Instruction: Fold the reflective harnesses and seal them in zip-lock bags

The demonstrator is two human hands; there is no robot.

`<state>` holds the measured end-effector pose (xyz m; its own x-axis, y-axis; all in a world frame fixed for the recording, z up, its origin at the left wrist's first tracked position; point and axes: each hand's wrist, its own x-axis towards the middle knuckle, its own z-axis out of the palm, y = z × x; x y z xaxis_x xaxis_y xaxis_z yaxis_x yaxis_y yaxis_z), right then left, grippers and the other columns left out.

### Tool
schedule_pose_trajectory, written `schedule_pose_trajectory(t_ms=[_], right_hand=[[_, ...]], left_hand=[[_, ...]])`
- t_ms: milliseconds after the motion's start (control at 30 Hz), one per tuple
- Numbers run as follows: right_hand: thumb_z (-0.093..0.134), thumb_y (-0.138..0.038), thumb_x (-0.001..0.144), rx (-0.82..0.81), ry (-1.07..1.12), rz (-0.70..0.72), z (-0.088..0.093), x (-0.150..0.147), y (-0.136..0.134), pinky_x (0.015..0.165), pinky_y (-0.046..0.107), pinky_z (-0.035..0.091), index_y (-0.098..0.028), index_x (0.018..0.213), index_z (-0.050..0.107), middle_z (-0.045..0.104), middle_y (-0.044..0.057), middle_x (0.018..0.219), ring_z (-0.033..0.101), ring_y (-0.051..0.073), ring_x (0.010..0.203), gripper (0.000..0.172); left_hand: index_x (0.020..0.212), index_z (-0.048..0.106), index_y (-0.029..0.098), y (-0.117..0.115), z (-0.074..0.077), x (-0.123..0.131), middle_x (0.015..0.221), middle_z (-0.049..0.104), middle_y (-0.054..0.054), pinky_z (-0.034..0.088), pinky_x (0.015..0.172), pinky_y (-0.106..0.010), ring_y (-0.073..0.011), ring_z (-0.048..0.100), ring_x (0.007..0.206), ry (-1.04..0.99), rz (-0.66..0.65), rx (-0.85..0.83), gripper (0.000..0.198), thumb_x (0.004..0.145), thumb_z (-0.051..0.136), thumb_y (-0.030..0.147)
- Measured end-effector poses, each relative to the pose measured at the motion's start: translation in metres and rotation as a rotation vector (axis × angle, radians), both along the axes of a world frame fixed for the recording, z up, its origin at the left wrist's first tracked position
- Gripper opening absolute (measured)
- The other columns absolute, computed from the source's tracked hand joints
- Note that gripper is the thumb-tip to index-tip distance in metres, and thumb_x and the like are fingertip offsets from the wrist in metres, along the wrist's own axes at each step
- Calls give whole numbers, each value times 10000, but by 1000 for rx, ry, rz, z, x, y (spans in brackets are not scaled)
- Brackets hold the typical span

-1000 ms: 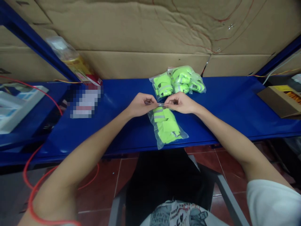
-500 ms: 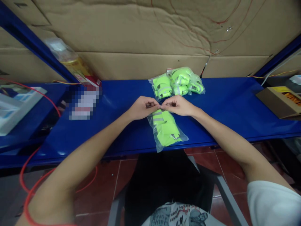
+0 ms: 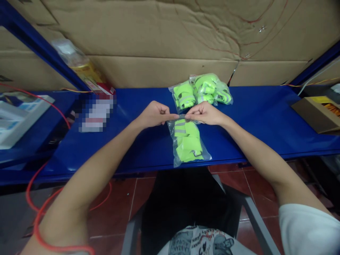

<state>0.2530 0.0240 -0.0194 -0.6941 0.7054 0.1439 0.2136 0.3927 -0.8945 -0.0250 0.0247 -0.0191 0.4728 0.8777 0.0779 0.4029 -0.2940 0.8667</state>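
A clear plastic bag [image 3: 176, 150] lies flat near the front edge of the blue table. Inside it is folded neon-yellow fabric [image 3: 187, 140] with grey reflective strips. My left hand [image 3: 156, 114] pinches the far edge of this bag between thumb and fingers. A short way to the right, my right hand [image 3: 205, 113] pinches the same edge. Between the fingertips a narrow strip of the bag's top shows. Just beyond my hands sit several other bags of neon-yellow fabric [image 3: 183, 95], heaped together toward the back.
The blue table [image 3: 132, 148] runs up against a cardboard wall [image 3: 138, 71]. At the left back stands a bottle with yellow contents [image 3: 86, 69]. An open cardboard box [image 3: 313, 115] is at the right. A red hose [image 3: 39, 212] hangs by my left arm.
My hands have moved apart along the bag's top edge, the left hand to the left and the right hand slightly right. More of the edge shows between them.
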Motion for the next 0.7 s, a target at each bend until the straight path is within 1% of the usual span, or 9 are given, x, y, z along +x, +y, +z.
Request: schedule_pose_trajectory(t_ms=[133,200,267,333,400,500,533,600,700], right_hand=[[777,-540,979,-85,-40,76,0,7,4,408,193,344,-111,1096,817,566,-75,486,446,53,396,446],[775,-544,980,-148,-55,127,1,12,6,427,188,413,-107,1172,805,618,-60,530,517,63,427,479],[777,-543,979,-176,-48,128,2,15,6,425,185,439,-101,1203,798,643,-53,543,546,68,437,496],[777,-547,979,-169,-26,70,3,14,5,399,182,421,-99,1191,802,647,-51,522,531,66,408,497],[778,-572,972,-146,15,-13,3,11,3,374,188,396,-99,1181,805,643,-48,504,503,65,377,517],[769,-639,956,-84,119,-158,2,4,0,368,206,375,-107,1168,799,620,-48,502,493,73,375,573],[758,-662,955,-54,166,-220,2,1,-1,371,212,369,-112,1157,795,605,-53,499,483,75,374,587],[730,-697,960,12,253,-345,1,-3,0,384,227,369,-124,1136,781,570,-63,493,457,79,371,601],[686,-736,968,83,311,-446,2,-5,1,438,251,423,-155,1228,735,582,-52,551,488,105,430,638]], left_hand=[[518,563,181,-2,-1,1,416,536,15,255,331,-196,-54,409,314,-71,62,-66,609,770,923,604],[526,583,177,-1,-4,4,430,557,6,287,330,-189,-60,437,324,-75,74,-58,613,771,913,633],[554,610,173,1,-8,7,455,583,-2,308,336,-184,-62,458,340,-82,87,-34,622,792,878,681],[669,680,176,4,-13,7,478,602,0,315,331,-191,-73,470,339,-113,103,-36,601,815,832,739],[888,757,179,7,-16,4,524,647,-14,341,330,-210,-109,526,351,-171,80,-109,631,851,747,809],[1124,779,154,10,-15,-5,664,738,-90,424,365,-244,-173,649,450,-254,-115,-270,829,859,606,920],[1165,777,148,10,-14,-7,727,761,-108,457,390,-251,-179,672,493,-261,-188,-288,864,836,619,931],[1244,760,156,9,-11,-10,845,784,-109,515,457,-252,-175,697,578,-244,-276,-242,872,748,774,873],[1327,712,181,5,-8,-6,1009,795,-100,596,610,-255,-194,758,768,-185,-215,-111,845,651,986,608]])
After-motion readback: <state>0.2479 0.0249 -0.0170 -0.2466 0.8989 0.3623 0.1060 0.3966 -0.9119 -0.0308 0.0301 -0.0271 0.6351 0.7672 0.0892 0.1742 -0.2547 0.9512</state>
